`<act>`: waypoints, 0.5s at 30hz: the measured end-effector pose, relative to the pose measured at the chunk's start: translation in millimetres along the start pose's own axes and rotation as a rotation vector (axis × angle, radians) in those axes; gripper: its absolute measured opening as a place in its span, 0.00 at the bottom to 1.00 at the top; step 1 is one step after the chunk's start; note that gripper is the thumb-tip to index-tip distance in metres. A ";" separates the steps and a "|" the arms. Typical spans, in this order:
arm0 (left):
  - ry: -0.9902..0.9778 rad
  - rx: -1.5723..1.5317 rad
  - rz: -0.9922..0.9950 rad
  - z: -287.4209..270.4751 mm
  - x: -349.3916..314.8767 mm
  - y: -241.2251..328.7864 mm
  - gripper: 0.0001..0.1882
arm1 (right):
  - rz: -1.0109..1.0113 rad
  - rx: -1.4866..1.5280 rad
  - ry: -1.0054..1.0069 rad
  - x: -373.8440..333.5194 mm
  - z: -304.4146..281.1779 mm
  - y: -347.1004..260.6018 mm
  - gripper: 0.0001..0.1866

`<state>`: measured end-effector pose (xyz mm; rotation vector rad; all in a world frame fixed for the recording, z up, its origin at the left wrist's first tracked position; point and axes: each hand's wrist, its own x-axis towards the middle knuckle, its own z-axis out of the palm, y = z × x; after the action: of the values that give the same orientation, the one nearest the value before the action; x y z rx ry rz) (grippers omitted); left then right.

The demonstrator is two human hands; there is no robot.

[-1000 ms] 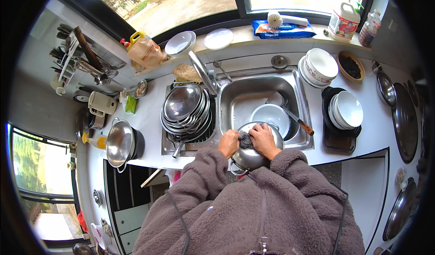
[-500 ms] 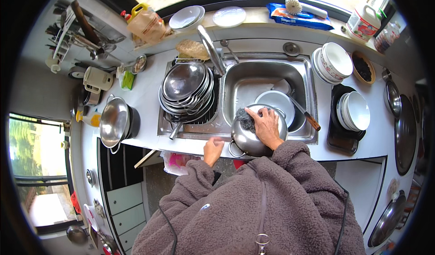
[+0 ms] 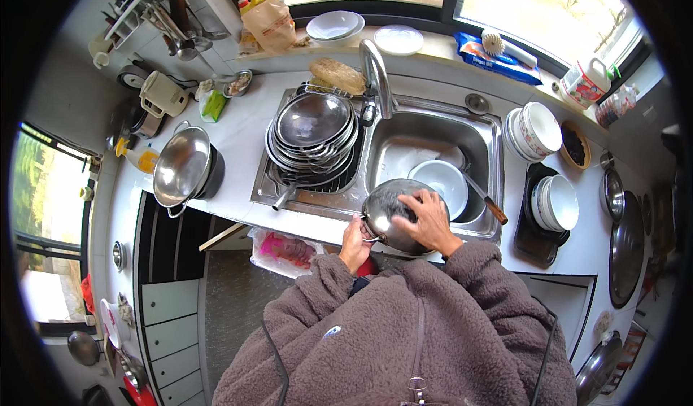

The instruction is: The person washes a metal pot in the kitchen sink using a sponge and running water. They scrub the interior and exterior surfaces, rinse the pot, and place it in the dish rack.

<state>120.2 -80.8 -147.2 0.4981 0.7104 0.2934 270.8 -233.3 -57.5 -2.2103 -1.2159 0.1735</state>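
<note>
A round steel pot [image 3: 395,241] is tipped with its curved outside up at the sink's near edge. My left hand [image 3: 354,244] is closed on its loop handle, at the left side. Over the pot's top, my right hand [image 3: 429,222] presses down with bent fingers. Next to those fingertips is a dark grey steel wool scrubber [image 3: 394,202], smeared by motion, so its outline is unclear. A white bowl [image 3: 442,184] sits in the sink basin [image 3: 390,132] just beyond the pot. Beside it leans a wooden-handled utensil [image 3: 495,212].
Stacked metal pans and lids [image 3: 315,120] stand left of the basin, under the faucet [image 3: 375,74]. Further left is a large two-handled pot [image 3: 181,166]. White bowls [image 3: 561,202] on a black tray [image 3: 532,246] and more bowls [image 3: 540,127] stand at right.
My left hand has moved up and right from beside the pot onto its handle. My right hand has shifted slightly with the scrubber over the pot. The whole view has turned somewhat.
</note>
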 end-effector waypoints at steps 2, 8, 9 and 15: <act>-0.009 0.086 0.111 15.1 -3.4 6.9 0.21 | -0.174 -0.012 -0.003 -8.5 -8.4 -13.1 0.25; -0.004 0.560 0.683 78.8 -6.1 32.0 0.22 | -0.272 -0.090 0.211 38.5 -39.9 -53.8 0.17; -0.011 0.685 0.699 84.1 -10.5 37.3 0.19 | -0.268 -0.086 0.315 53.1 -46.1 -55.3 0.15; -0.032 0.870 0.847 106.6 -33.2 57.1 0.19 | -0.111 -0.085 0.289 50.8 -59.6 -67.1 0.17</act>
<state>163.9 -82.1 -29.7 1.6375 0.5367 0.7683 274.2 -192.2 37.0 -2.1413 -1.1959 -0.2387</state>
